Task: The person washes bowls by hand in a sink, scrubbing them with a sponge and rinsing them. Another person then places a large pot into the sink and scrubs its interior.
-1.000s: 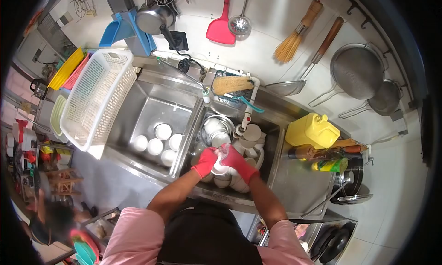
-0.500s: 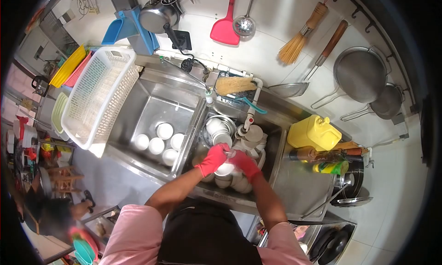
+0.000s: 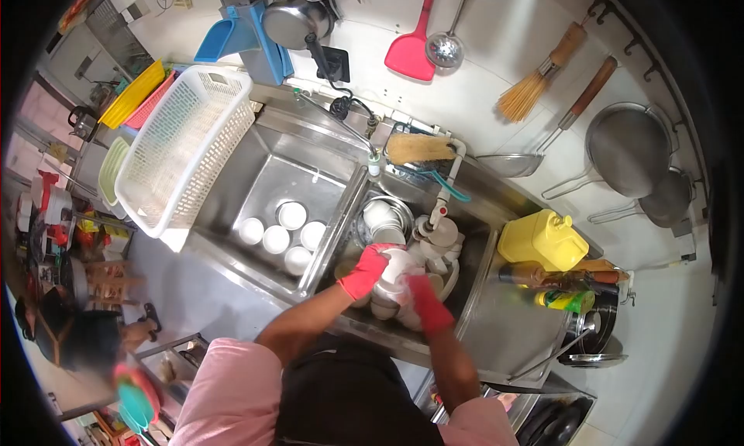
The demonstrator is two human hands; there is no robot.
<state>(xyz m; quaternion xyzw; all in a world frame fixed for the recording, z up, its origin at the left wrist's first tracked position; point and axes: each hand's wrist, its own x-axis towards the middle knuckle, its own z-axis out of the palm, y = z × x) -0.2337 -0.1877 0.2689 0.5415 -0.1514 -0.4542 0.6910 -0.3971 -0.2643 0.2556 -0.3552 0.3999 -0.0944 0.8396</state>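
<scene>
My left hand (image 3: 366,272), in a red rubber glove, grips the rim of a white bowl (image 3: 397,264) over the right sink basin. Against the bowl's right side is my right hand (image 3: 429,302), gloved alike; motion smears its fingers, and something pale by them is too blurred to name. Just beyond, a metal bowl (image 3: 359,231) holds several white bowls (image 3: 379,213). More white dishes (image 3: 442,234) are piled to the right and beneath my hands. Several small white bowls (image 3: 276,239) rest apart on the floor of the left basin.
A white plastic basket (image 3: 160,175) stands left of the sink. The faucet (image 3: 373,165) and a white pipe (image 3: 452,175) reach over the divider. A yellow jug (image 3: 544,241) and bottles (image 3: 564,300) occupy the right ledge. Strainers (image 3: 628,148) hang on the wall. A person (image 3: 74,334) is at lower left.
My right hand has moved down and away from my left, and now blurs beside the bowl. The white bowl is turned up more into view in my left hand. The camera view has shifted slightly.
</scene>
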